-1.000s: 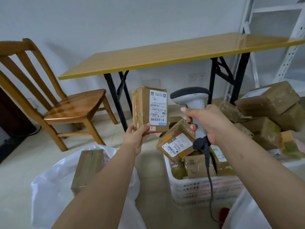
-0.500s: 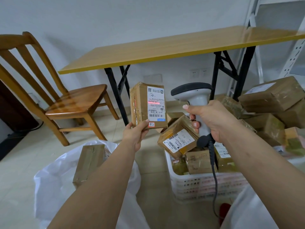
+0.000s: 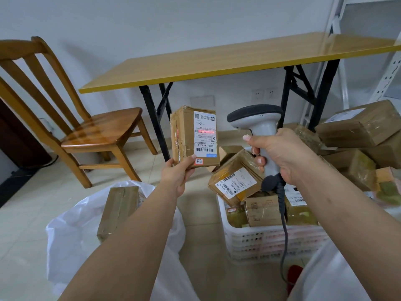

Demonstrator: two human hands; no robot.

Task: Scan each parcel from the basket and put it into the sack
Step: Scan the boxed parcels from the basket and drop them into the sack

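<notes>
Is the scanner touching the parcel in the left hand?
Apart. The head view shows wall and floor between the scanner and the parcel; only its red beam reaches the label.

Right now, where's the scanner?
Head view, right of centre: the scanner is gripped by the right hand above the white basket, aimed at the parcel in the left hand.

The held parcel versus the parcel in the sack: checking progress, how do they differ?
The held parcel stands upright in the left hand, label facing the scanner, red line across it; the parcel in the sack leans inside the white sack, no label visible. Both are taped brown cardboard.
</notes>
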